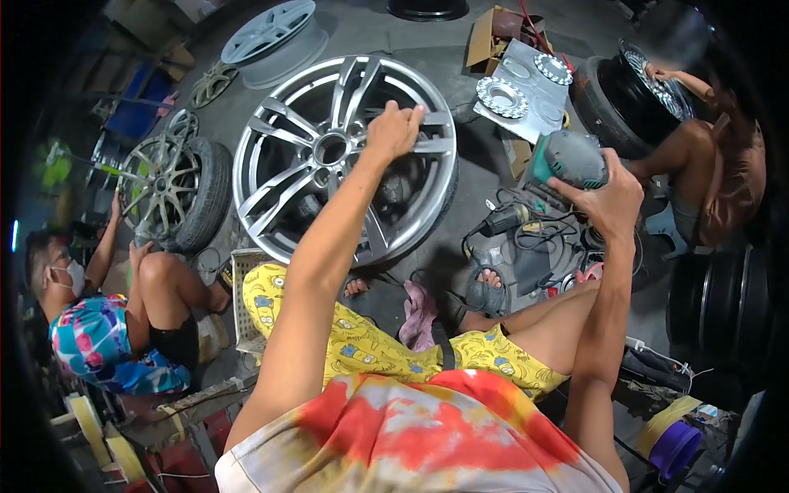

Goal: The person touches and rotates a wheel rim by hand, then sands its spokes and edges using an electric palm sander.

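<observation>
A silver alloy wheel (333, 148) without a tyre stands before me, its double spokes facing up at me. My left hand (396, 131) is at its right-side spokes, fingers bent around a spoke; the fingertips are partly hidden. In my right hand (610, 197) is a dusty grey and green power sander (574, 158), gripped by its body, to the right of the wheel and apart from it. Under the sander, cables and a dark power tool (505, 218) lie on the floor.
A co-worker (123, 320) sits at left by a spoked wheel (164, 182); another person (715, 164) works on a dark wheel (649, 82) at right. Near the top are a grey wheel (271, 33), a cardboard box (483, 41) and a panel (538, 111) with round discs. A plastic basket (245, 304) stands beside my leg.
</observation>
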A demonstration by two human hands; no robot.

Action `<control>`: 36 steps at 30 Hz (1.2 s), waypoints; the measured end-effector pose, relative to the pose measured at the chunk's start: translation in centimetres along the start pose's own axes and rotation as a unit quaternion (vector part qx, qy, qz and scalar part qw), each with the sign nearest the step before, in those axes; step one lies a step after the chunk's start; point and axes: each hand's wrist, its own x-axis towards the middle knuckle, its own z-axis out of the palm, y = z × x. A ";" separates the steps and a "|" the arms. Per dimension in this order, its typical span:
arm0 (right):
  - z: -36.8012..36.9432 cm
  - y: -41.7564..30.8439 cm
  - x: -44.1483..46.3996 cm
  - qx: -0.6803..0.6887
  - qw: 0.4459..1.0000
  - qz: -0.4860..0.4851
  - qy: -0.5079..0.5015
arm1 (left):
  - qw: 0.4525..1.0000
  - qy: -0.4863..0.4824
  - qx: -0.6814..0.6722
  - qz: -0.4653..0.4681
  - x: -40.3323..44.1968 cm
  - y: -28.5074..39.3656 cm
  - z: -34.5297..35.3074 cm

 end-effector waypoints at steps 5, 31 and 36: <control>0.7 -1.7 1.6 0.019 1.000 0.016 0.016 | 0.999 0.036 -0.015 0.036 -4.0 1.5 -0.5; 7.1 -6.6 3.7 0.068 0.997 0.018 0.041 | 0.987 0.108 -0.044 0.108 -14.6 3.8 -0.2; 7.2 -8.5 4.0 0.104 0.994 0.026 0.034 | 0.982 0.127 -0.048 0.130 -16.8 3.8 0.7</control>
